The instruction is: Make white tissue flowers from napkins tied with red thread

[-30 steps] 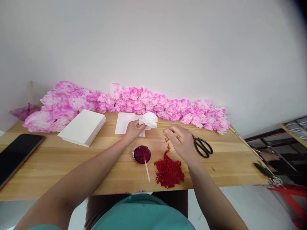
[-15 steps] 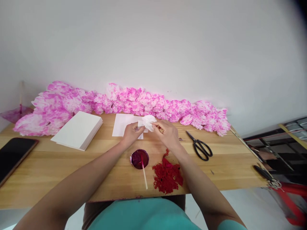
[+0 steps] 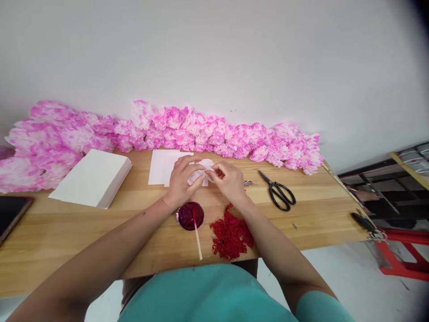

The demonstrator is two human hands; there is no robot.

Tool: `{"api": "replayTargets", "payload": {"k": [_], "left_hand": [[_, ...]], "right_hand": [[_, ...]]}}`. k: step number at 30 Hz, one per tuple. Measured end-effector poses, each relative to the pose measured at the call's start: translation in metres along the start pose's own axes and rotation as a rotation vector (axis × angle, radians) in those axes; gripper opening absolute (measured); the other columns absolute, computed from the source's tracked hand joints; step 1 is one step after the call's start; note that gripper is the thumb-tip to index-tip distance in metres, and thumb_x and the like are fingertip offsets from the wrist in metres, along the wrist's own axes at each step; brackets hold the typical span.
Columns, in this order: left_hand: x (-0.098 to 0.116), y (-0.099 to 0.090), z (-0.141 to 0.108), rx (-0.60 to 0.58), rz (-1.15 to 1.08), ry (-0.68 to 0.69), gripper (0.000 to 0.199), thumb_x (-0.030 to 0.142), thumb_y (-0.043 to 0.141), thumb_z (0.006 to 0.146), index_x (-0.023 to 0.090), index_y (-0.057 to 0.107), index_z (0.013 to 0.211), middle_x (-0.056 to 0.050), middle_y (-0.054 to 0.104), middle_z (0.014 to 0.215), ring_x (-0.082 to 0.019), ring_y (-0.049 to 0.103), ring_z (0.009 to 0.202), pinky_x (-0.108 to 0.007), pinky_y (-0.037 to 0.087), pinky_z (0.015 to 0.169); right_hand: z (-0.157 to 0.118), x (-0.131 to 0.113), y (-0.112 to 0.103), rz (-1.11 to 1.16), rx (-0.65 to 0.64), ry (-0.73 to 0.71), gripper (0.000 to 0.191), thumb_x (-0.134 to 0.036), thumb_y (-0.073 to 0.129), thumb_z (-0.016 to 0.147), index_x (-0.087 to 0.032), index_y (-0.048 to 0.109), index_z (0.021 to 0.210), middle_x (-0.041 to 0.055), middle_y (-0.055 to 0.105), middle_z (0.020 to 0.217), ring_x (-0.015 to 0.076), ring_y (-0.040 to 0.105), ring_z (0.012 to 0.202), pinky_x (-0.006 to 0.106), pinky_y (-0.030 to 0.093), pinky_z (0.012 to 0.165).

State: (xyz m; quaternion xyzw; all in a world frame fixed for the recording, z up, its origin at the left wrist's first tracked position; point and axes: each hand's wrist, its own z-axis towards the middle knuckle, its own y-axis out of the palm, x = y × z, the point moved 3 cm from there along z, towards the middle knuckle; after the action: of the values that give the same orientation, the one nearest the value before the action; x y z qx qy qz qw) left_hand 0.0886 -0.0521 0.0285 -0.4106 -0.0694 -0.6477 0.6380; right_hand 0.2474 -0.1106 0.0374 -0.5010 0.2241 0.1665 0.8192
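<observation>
A white piece of thin, crumpled paper [image 3: 204,165] is held between both hands over the middle of the table. My left hand [image 3: 182,181] curves around its left side, fingers and thumb closed on it. On the right, my right hand [image 3: 229,179] pinches the edge of the same paper between thumb and forefinger. Fingers cover much of the paper. Flat white sheets [image 3: 157,167] lie just behind my left hand. Nearer me stands a round dish of dark purple-red liquid [image 3: 190,215] with a pale stick [image 3: 198,241] leaning in it. A heap of red yarn [image 3: 229,237] lies beside my right forearm.
Pink-and-white paper flowers [image 3: 194,129] line the wall. A thick stack of white paper [image 3: 92,179] and a phone [image 3: 13,214] are at left. Black-handled scissors [image 3: 278,192] lie at right, with another black-handled tool [image 3: 363,221] near the right edge. A red stool [image 3: 402,255] stands beyond.
My left hand has lifted and opened wider around the white paper, its fingers now curled over the top. The paper is more covered. The camera view has shifted slightly.
</observation>
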Motion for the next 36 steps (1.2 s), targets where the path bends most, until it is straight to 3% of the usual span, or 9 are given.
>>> {"api": "replayTargets", "payload": {"k": [5, 9, 13, 16, 22, 28, 36], "left_hand": [[-0.004, 0.004, 0.0, -0.091, 0.067, -0.012, 0.017, 0.032, 0.056, 0.09, 0.02, 0.069, 0.09, -0.009, 0.063, 0.112, -0.022, 0.055, 0.108, -0.04, 0.043, 0.095], [-0.01, 0.006, 0.001, -0.131, 0.074, -0.045, 0.021, 0.032, 0.054, 0.091, 0.019, 0.069, 0.084, -0.008, 0.065, 0.107, -0.022, 0.056, 0.104, -0.039, 0.042, 0.094], [-0.011, 0.005, 0.001, -0.104, 0.076, -0.067, 0.024, 0.034, 0.051, 0.093, 0.019, 0.069, 0.085, -0.008, 0.065, 0.106, -0.021, 0.056, 0.103, -0.039, 0.041, 0.093], [-0.01, 0.004, 0.002, -0.089, 0.068, -0.048, 0.027, 0.033, 0.049, 0.094, 0.019, 0.07, 0.086, -0.008, 0.065, 0.106, -0.021, 0.055, 0.103, -0.038, 0.04, 0.092], [-0.006, 0.002, 0.004, -0.094, 0.081, -0.015, 0.037, 0.035, 0.054, 0.092, 0.019, 0.067, 0.062, -0.006, 0.066, 0.1, -0.022, 0.055, 0.099, -0.039, 0.037, 0.092], [-0.013, 0.008, 0.002, -0.09, 0.152, -0.055, 0.013, 0.032, 0.064, 0.085, 0.021, 0.071, 0.082, -0.006, 0.064, 0.104, -0.022, 0.056, 0.103, -0.038, 0.038, 0.093], [-0.017, 0.009, 0.0, -0.065, 0.173, -0.087, 0.007, 0.027, 0.066, 0.084, 0.022, 0.071, 0.085, -0.005, 0.065, 0.102, -0.023, 0.058, 0.103, -0.04, 0.04, 0.093]], "right_hand": [[-0.002, 0.002, 0.001, 0.014, 0.019, 0.03, 0.024, -0.039, 0.064, 0.085, -0.021, 0.06, 0.071, -0.0008, 0.062, 0.068, 0.0129, 0.053, 0.062, 0.026, 0.035, 0.059], [-0.002, 0.007, 0.003, 0.164, -0.011, 0.086, 0.026, -0.042, 0.062, 0.085, -0.02, 0.062, 0.072, -0.0011, 0.062, 0.069, 0.0123, 0.053, 0.062, 0.025, 0.036, 0.058], [0.0, 0.01, 0.005, 0.357, -0.06, 0.16, 0.03, -0.043, 0.055, 0.089, -0.019, 0.065, 0.075, -0.0005, 0.063, 0.068, 0.0125, 0.053, 0.061, 0.025, 0.037, 0.057], [0.0, 0.007, 0.004, 0.368, -0.072, 0.158, 0.032, -0.044, 0.053, 0.089, -0.019, 0.064, 0.072, -0.0004, 0.06, 0.065, 0.0124, 0.051, 0.06, 0.025, 0.036, 0.056], [-0.001, 0.003, 0.005, 0.398, -0.087, 0.146, 0.032, -0.042, 0.052, 0.089, -0.019, 0.062, 0.069, -0.0006, 0.058, 0.064, 0.0119, 0.049, 0.059, 0.024, 0.036, 0.056], [-0.002, 0.005, 0.007, 0.466, -0.139, 0.185, 0.038, -0.047, 0.051, 0.09, -0.019, 0.058, 0.065, -0.0031, 0.049, 0.057, 0.0106, 0.044, 0.052, 0.024, 0.032, 0.051], [-0.003, 0.0, 0.003, 0.483, -0.189, 0.171, 0.04, -0.047, 0.046, 0.092, -0.018, 0.06, 0.068, -0.0025, 0.053, 0.058, 0.0103, 0.048, 0.054, 0.023, 0.036, 0.054]]}}
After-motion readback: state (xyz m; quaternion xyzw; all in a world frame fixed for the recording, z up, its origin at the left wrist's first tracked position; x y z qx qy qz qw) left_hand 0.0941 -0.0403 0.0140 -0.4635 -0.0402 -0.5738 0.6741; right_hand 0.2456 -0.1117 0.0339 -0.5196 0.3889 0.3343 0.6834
